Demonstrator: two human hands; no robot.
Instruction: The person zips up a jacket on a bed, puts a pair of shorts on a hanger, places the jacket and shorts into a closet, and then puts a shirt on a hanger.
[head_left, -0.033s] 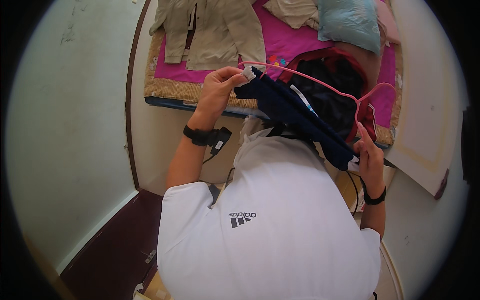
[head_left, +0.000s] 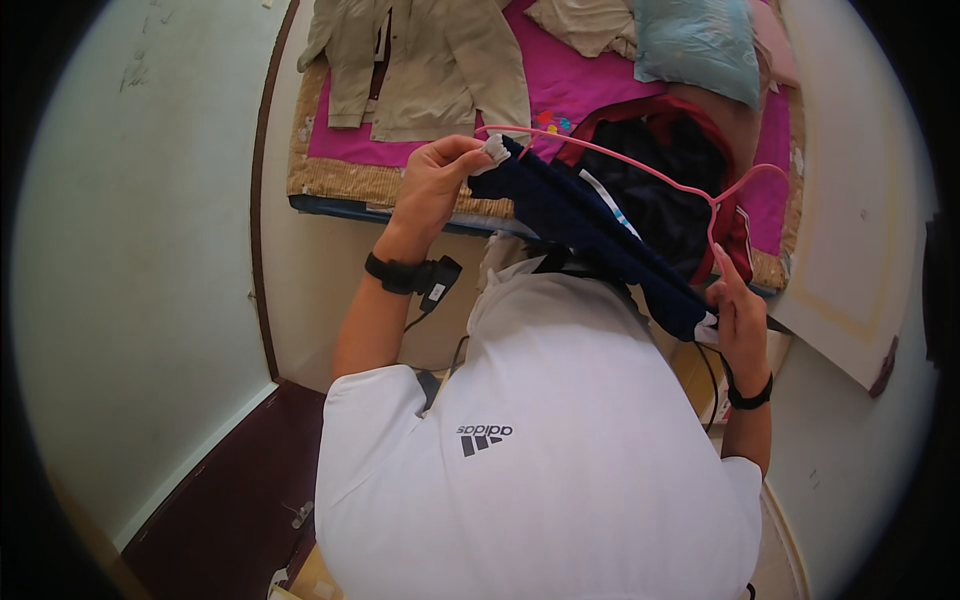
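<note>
Left hand (head_left: 435,180) pinches one end of a dark navy garment (head_left: 590,235) together with the tip of a pink hanger (head_left: 640,170); right hand (head_left: 738,315) is closed on the garment's other end, cloth stretched between them above the bed (head_left: 600,90). Risk, as I judge it: the thin hanger wire could slip the left pinch and the cloth slide off. Count: one hanger, one navy garment, one beige jacket (head_left: 420,65), one pale blue pillow (head_left: 700,40), one red-and-black garment (head_left: 670,170) on the bed.
</note>
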